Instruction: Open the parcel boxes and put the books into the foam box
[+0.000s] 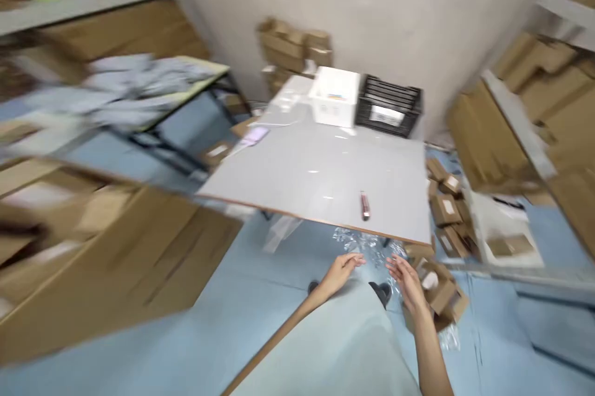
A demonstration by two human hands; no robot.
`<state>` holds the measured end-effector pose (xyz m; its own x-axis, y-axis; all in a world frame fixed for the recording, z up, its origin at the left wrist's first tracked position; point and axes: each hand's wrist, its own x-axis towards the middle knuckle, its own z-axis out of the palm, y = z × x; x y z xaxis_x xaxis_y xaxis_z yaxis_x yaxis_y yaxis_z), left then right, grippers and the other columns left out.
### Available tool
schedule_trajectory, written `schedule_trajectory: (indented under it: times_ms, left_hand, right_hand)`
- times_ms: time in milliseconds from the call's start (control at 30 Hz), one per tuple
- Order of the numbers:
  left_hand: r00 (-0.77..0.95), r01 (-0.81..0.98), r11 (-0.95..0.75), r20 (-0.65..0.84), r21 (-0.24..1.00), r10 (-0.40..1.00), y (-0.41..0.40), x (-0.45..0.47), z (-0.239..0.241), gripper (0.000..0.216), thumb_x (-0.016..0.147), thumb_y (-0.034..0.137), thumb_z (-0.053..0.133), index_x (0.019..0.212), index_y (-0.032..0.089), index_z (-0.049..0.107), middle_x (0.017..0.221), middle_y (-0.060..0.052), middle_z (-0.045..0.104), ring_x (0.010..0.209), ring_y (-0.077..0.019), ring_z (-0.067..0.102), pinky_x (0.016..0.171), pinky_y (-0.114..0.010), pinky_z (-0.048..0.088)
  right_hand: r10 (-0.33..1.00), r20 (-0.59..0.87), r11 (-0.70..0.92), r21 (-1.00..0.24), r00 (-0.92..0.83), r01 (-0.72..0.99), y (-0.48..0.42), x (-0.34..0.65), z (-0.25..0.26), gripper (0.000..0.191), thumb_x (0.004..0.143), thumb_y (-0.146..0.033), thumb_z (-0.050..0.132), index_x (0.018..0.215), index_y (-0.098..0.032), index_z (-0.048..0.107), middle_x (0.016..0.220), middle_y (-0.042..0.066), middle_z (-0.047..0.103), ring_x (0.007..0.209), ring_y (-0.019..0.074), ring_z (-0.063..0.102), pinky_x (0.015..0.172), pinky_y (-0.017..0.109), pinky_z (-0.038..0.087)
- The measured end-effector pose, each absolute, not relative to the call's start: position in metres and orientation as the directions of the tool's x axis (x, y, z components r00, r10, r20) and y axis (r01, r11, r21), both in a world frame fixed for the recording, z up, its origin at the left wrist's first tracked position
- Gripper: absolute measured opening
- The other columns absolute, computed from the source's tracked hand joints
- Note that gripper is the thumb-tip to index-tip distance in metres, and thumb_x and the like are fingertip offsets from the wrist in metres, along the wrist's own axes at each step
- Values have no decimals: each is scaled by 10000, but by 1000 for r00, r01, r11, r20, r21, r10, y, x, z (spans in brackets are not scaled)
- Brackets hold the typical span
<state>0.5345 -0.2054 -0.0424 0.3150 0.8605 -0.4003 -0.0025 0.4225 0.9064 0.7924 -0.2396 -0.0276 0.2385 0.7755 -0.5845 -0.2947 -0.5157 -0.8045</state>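
Observation:
My left hand point(343, 272) hangs in front of my body, its fingers apart and slightly curled, with nothing in it. Level with it, my right hand point(405, 279) is also open and holds nothing. Both stay short of the near edge of a grey table point(288, 167). On the tabletop close to that edge lies a red utility knife point(365, 206), the nearest item to my hands. A phone with a pale purple screen point(255, 136) rests at the table's left side.
A white basket point(335, 101) and a black crate point(389, 106) stand at the table's back. A large cardboard box point(176, 259) is on my left. Small cartons point(446, 210) pile up at right, beside shelving. Grey packages point(134, 86) cover a side table.

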Motion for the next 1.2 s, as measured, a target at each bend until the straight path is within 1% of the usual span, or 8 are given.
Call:
schedule_trajectory:
  times_ms: [100, 200, 367, 533, 800, 933, 1067, 1200]
  left_hand:
    - [17, -183, 389, -393, 903, 920, -221, 432, -32, 735, 837, 784, 718, 1223, 170, 837, 1224, -185, 858, 1170, -356, 817, 1122, -536, 602]
    - [-248, -294, 322, -397, 900, 884, -243, 347, -26, 728, 828, 780, 736, 1220, 173, 831, 1242, -191, 853, 1170, -358, 819, 1101, -534, 613]
    - [-541, -374, 206, -394, 904, 743, -279, 242, -13, 679, 862, 755, 748, 1226, 188, 829, 1204, -170, 865, 1190, -348, 816, 1112, -524, 621]
    - [-748, -359, 171, -393, 917, 535, -298, 158, 10, 697, 884, 774, 744, 1221, 170, 836, 1111, -165, 877, 1149, -351, 826, 1091, -528, 639]
    - [-890, -391, 121, -408, 912, 202, -298, 50, 38, 789, 874, 849, 716, 1216, 146, 825, 1194, -199, 858, 1181, -369, 820, 1126, -557, 623]
    - [-898, -428, 65, -432, 901, 86, -295, 13, 37, 863, 833, 891, 730, 1254, 143, 818, 1243, -208, 846, 1194, -372, 814, 1143, -564, 611]
    - [-900, -436, 17, -436, 900, -4, -308, -34, 32, 886, 798, 906, 761, 1260, 151, 815, 1263, -211, 840, 1213, -382, 804, 1160, -583, 597]
    - [-921, -384, -1, -383, 923, -74, -335, -107, 22, 871, 793, 897, 777, 1252, 157, 806, 1284, -209, 833, 1224, -387, 796, 1162, -603, 592]
  right_hand:
    - [827, -554, -538, -829, 93, -150, -188, 708, -7, 673, 645, -718, 968, 1127, -261, 856, 1209, 117, 876, 1154, 367, 828, 1038, 498, 653]
    - [845, -525, -529, -849, -102, -13, -153, 620, 14, 659, 692, -734, 963, 1143, -264, 865, 1234, 116, 870, 1147, 346, 828, 1029, 479, 650]
    - [774, -502, -477, -863, -386, 166, -107, 486, 43, 679, 698, -742, 974, 1160, -256, 868, 1254, 146, 860, 1138, 345, 825, 1056, 500, 623]
    - [644, -460, -385, -885, -611, 260, -62, 350, 55, 653, 745, -728, 958, 1184, -255, 859, 1277, 151, 851, 1159, 352, 813, 1073, 505, 599]
    - [348, -396, -277, -909, -850, 311, -17, 151, 64, 637, 804, -774, 897, 1191, -270, 848, 1237, 131, 863, 1121, 338, 816, 1061, 503, 610]
    - [231, -415, -228, -902, -880, 366, 0, 71, 59, 689, 752, -822, 901, 1154, -264, 849, 1217, 133, 868, 1112, 346, 819, 1044, 508, 609]
    - [156, -403, -172, -910, -902, 377, 4, -3, 58, 671, 778, -817, 880, 1168, -272, 842, 1210, 118, 868, 1104, 331, 818, 1042, 498, 604]
    - [145, -383, -136, -921, -913, 365, -9, -69, 58, 667, 801, -814, 861, 1193, -275, 833, 1223, 125, 862, 1106, 330, 818, 1031, 499, 614]
